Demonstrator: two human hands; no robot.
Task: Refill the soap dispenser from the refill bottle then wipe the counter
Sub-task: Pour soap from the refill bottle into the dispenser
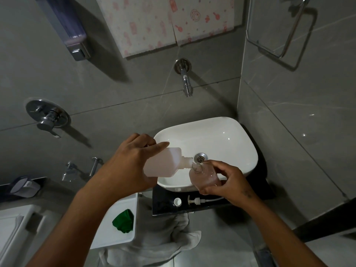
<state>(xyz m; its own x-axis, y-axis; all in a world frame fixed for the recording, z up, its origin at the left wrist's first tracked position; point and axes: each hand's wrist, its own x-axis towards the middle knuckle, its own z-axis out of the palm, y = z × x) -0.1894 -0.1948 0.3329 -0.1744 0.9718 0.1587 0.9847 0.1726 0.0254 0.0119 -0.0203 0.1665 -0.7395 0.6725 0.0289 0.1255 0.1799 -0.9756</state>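
The pouring step is judged to be in hand. The refill bottle (pixel 163 162) is held tipped almost level over the basin (pixel 240 147), with its threaded neck brought against the open mouth of the soap dispenser (pixel 205 176). A pinkish liquid is seen in the dispenser body; whether a stream is passing between the two cannot be told.

The refill bottle is gripped from above by the left hand (pixel 133 160), the fingers being wrapped round its body and the thumb laid along its upper edge. The dispenser is clasped low on its body by the right hand (pixel 227 182), fingers curled round it, and is held tilted toward the refill bottle above the near rim of the basin. Both forearms are extended forward from the lower edge of the view.

The pump head (pixel 198 201) and a small white cap (pixel 177 201) are laid on the dark counter (pixel 165 207), just in front of the basin. A green cloth (pixel 123 221) is seen lying on a white surface to the left.

For the next move, the two mouths are to be kept aligned and the tilt governed so that no overflow is caused. Refitting of the pump head and wiping of the counter are not yet done.
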